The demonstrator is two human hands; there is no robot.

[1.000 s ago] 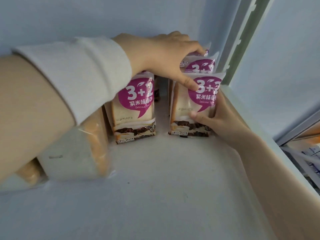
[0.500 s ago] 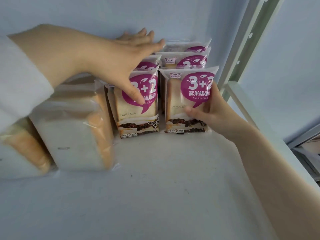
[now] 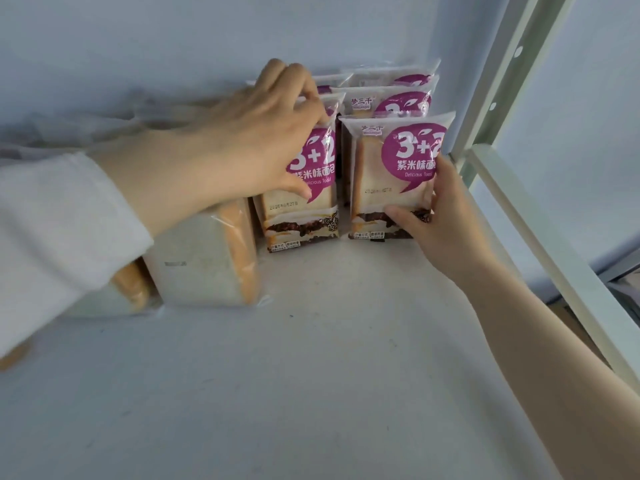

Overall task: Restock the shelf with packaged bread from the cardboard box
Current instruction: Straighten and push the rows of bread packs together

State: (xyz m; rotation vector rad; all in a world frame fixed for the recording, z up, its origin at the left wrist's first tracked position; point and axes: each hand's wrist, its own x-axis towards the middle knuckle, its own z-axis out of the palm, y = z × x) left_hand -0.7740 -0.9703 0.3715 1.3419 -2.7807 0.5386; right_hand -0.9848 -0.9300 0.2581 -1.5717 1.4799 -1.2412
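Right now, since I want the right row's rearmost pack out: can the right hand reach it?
Probably not directly: the right hand grips the front pack, and that and the middle pack stand before the rearmost pack.

A shop, it seems: a white metal shelf board (image 3: 311, 375), a perforated upright post (image 3: 507, 76) at two o'clock, identical purple-labelled bread packs (image 3: 391, 174) faced in rows at twelve, clear-wrapped loaves (image 3: 204, 261) at nine.

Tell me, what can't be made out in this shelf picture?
Cardboard box: outside the head view.
Packs behind the left front pack: covered by the gripping left hand.
Right rear packs: only tops show behind the right front pack in the right hand.
Plain loaves: partly under the white sleeve, cut by the left edge.
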